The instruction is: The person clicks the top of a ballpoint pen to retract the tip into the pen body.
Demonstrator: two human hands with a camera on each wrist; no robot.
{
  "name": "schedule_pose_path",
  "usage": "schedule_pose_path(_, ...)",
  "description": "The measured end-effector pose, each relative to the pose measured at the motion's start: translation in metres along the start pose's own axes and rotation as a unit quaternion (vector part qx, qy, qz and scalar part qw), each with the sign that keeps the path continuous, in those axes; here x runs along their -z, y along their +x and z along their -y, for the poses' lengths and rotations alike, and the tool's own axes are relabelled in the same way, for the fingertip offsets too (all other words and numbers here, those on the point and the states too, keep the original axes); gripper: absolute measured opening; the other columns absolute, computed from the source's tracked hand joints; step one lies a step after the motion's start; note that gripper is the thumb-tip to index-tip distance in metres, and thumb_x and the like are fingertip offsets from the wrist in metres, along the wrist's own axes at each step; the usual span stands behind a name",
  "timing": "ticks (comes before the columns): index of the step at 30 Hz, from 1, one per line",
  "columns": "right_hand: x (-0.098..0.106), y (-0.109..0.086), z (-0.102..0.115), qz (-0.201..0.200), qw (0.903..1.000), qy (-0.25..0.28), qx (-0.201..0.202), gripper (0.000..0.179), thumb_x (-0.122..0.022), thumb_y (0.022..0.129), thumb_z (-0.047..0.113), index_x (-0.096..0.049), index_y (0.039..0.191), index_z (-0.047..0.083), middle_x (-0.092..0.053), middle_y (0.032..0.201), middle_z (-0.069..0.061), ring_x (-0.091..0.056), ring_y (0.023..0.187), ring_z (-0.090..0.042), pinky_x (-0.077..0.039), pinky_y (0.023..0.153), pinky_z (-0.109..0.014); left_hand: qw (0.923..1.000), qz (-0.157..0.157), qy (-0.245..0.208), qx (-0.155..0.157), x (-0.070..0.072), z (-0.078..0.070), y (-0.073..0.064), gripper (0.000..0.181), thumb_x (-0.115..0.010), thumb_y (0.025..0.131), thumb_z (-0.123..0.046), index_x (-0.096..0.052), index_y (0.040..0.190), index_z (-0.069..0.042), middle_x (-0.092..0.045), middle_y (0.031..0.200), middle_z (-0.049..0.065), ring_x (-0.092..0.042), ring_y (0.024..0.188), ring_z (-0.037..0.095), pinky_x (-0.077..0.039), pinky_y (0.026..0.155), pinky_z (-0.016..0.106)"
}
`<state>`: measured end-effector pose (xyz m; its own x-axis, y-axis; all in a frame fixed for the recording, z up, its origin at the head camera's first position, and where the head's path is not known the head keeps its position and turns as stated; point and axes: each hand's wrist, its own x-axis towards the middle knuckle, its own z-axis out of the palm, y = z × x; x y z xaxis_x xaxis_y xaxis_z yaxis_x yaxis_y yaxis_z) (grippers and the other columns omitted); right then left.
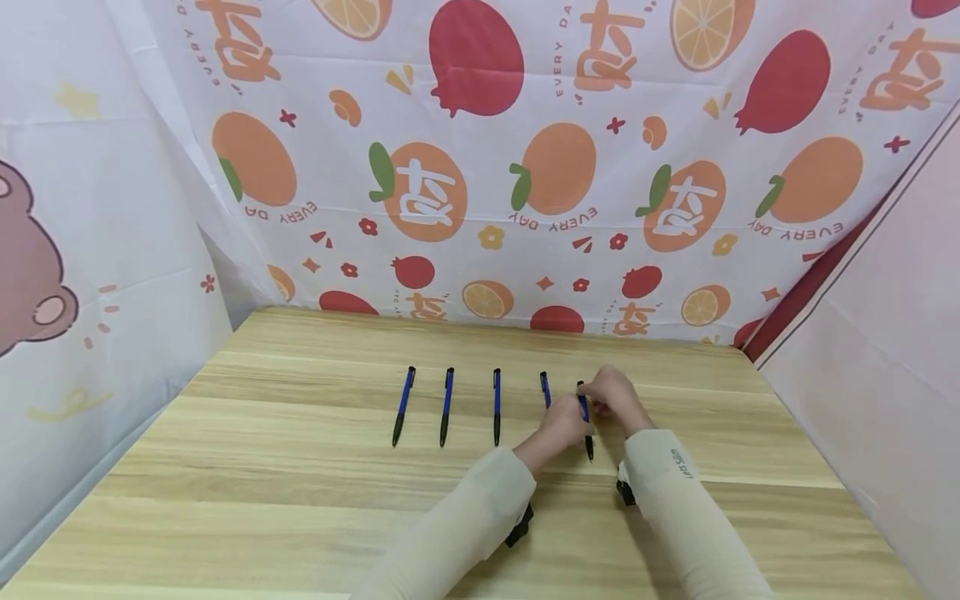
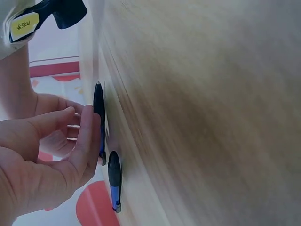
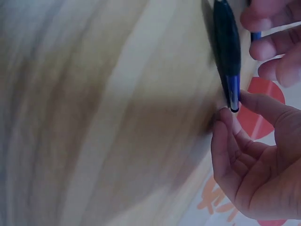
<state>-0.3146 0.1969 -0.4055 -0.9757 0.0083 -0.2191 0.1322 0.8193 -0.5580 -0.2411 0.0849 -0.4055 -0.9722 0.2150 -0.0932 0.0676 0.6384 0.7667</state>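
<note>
The rightmost pen (image 1: 588, 447), blue with a black grip section and black top, lies on the wooden table with its tip toward me. My right hand (image 3: 263, 165) pinches its top end between thumb and forefinger. Beside the same pen, my left hand (image 2: 51, 160) holds its fingers fairly straight, the fingertips right at the black grip section in the left wrist view. Partly hidden behind the left hand is a second pen (image 1: 545, 382), just to the left.
Farther left, three matching pens lie in a spaced row: one near the middle (image 1: 497, 407), another (image 1: 447, 407), and the leftmost (image 1: 403, 406). The wooden table (image 1: 247, 467) ends at a fruit-print cloth (image 1: 480, 167) behind. Pale cloth walls stand on both sides.
</note>
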Motion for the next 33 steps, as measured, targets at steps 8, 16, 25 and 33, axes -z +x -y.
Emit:
schedule_pose_path(8,-0.004,0.001,0.004,-0.016,0.9995,-0.023,-0.012,0.028,-0.066,0.077,0.015,-0.056,0.053,0.005,-0.051,0.046,-0.003,-0.048,0.037,-0.012,-0.043,0.038,-0.021,0.9996,-0.001,-0.020,0.020,0.000,0.000,0.001,0.022,-0.072,0.078,-0.006,-0.056,0.063,-0.004,-0.060,0.056,0.004,-0.058,0.048,0.014,-0.044,0.046,0.019)
schedule_pose_path(16,0.001,0.005,-0.002,0.014,0.9978,0.065,0.003,0.020,-0.065,0.076,0.009,-0.058,0.060,0.000,-0.054,0.048,-0.005,-0.052,0.039,-0.012,-0.048,0.042,-0.024,0.9999,-0.010,-0.004,0.000,0.001,-0.003,0.000,0.015,-0.072,0.078,-0.008,-0.058,0.073,-0.004,-0.056,0.063,0.000,-0.050,0.049,0.011,-0.040,0.047,0.020)
schedule_pose_path(25,0.019,-0.003,0.010,0.056,0.9863,0.154,-0.015,0.019,-0.061,0.086,0.012,-0.062,0.085,-0.007,-0.061,0.071,-0.009,-0.062,0.065,-0.020,-0.054,0.068,-0.036,0.9851,-0.043,-0.155,0.061,0.001,0.000,0.006,0.022,-0.066,0.081,0.003,-0.055,0.100,0.005,-0.058,0.069,0.005,-0.057,0.053,0.015,-0.048,0.049,0.022)
schedule_pose_path(33,0.024,-0.005,0.015,0.067,0.9831,0.170,-0.014,0.025,-0.060,0.088,0.017,-0.060,0.095,-0.007,-0.059,0.079,-0.009,-0.061,0.068,-0.018,-0.052,0.077,-0.040,0.9386,0.013,-0.329,0.104,0.001,0.003,0.007,0.012,-0.059,0.086,0.005,-0.054,0.097,0.007,-0.058,0.076,0.009,-0.061,0.068,0.020,-0.055,0.067,0.034)
